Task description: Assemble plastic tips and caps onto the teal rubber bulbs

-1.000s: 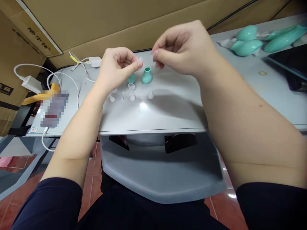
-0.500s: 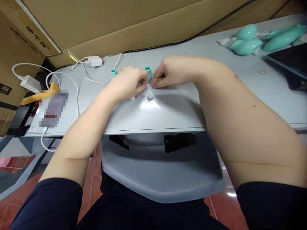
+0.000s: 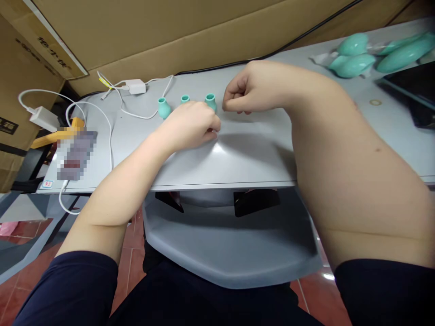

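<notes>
Three small teal vase-shaped pieces stand upright in a row on the grey table: a left vase (image 3: 164, 108), a middle vase (image 3: 185, 98) and a right vase (image 3: 210, 102). My left hand (image 3: 197, 121) is in front of the middle and right ones, hiding their lower parts. Its fingers are curled together low over the tabletop; what they hold, if anything, is hidden. Just right of the right vase, my right hand (image 3: 240, 95) is raised a little above the table with its fingers bent into a pinch. No object shows clearly in that pinch.
A white charger (image 3: 135, 86) with looped cables lies at the back left, near a blurred phone (image 3: 77, 154) and a yellow stand (image 3: 64, 135). Wrapped teal pieces (image 3: 353, 63) and a dark object (image 3: 414, 95) are at the right. Cardboard (image 3: 204, 31) lines the back.
My right hand has moved up and right, away from my left hand. My left hand has shifted slightly right and nearer me, now covering where small white pieces lay. The middle vase has come into view.
</notes>
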Demonstrator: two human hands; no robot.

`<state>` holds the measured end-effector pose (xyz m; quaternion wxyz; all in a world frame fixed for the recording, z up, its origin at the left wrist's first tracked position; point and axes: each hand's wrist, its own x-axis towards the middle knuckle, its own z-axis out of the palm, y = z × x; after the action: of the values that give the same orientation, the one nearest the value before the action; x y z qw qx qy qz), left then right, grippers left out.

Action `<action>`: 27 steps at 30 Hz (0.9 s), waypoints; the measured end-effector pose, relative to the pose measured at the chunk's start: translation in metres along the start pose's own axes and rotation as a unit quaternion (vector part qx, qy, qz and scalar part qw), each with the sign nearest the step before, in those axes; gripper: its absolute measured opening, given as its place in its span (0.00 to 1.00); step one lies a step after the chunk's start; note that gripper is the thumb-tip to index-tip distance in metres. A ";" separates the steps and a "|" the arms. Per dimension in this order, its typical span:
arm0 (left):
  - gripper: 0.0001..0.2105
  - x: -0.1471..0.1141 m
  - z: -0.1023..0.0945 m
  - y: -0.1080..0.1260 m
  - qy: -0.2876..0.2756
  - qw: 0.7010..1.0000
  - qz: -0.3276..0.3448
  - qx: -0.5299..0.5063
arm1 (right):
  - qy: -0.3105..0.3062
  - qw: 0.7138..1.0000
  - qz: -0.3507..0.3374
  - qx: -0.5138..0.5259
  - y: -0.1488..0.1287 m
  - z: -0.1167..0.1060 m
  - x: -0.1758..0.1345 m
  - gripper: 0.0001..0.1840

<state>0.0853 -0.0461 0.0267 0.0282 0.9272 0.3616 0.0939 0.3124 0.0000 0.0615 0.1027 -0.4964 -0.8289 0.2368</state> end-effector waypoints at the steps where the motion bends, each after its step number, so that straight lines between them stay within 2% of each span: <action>1: 0.09 0.000 0.001 0.000 -0.006 1.000 -0.007 -0.007 | 0.006 1.000 -0.005 0.020 -0.001 0.000 -0.001 0.14; 3: 0.08 0.000 0.001 -0.003 0.000 0.998 -0.024 -0.059 | 0.012 0.998 -0.022 0.050 -0.001 -0.001 -0.003 0.13; 4: 0.07 0.000 0.001 -0.006 0.024 0.993 -0.034 -0.106 | 0.015 0.997 -0.032 0.070 -0.002 -0.001 -0.003 0.13; 6: 0.06 0.002 0.000 -0.017 0.116 0.967 -0.051 -0.221 | 0.037 0.986 -0.060 0.152 -0.003 0.000 -0.005 0.13; 8: 0.09 0.005 0.001 -0.030 0.246 0.913 -0.033 -0.324 | 0.066 0.953 -0.097 0.280 -0.004 0.005 -0.005 0.10; 9: 0.09 0.007 0.002 -0.036 0.315 0.875 -0.045 -0.364 | 0.075 0.931 -0.113 0.338 -0.004 0.008 -0.005 0.06; 10: 0.08 0.009 0.002 -0.040 0.336 0.851 -0.031 -0.403 | 0.080 0.914 -0.124 0.378 -0.004 0.012 -0.004 0.02; 11: 0.06 0.010 0.003 -0.044 0.351 0.829 -0.031 -0.435 | 0.085 0.899 -0.135 0.407 -0.004 0.016 -0.003 0.06; 14: 0.05 0.009 0.003 -0.046 0.350 0.784 -0.026 -0.511 | 0.113 0.865 -0.151 0.465 -0.006 0.028 0.001 0.20; 16: 0.05 0.007 0.003 -0.044 0.335 0.772 -0.031 -0.540 | 0.124 0.857 -0.143 0.479 -0.007 0.033 0.003 0.20; 21: 0.10 0.008 0.005 -0.046 0.314 0.797 -0.081 -0.509 | 0.126 0.841 -0.151 0.504 -0.007 0.038 0.010 0.14; 27: 0.15 0.012 0.013 -0.056 0.305 0.789 -0.049 -0.531 | 0.130 0.807 -0.152 0.555 -0.009 0.046 0.019 0.11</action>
<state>0.0591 0.0034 0.0089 0.4093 0.6700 0.2895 0.5476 0.2778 0.0002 0.0251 0.5018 -0.2487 -0.5997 0.5716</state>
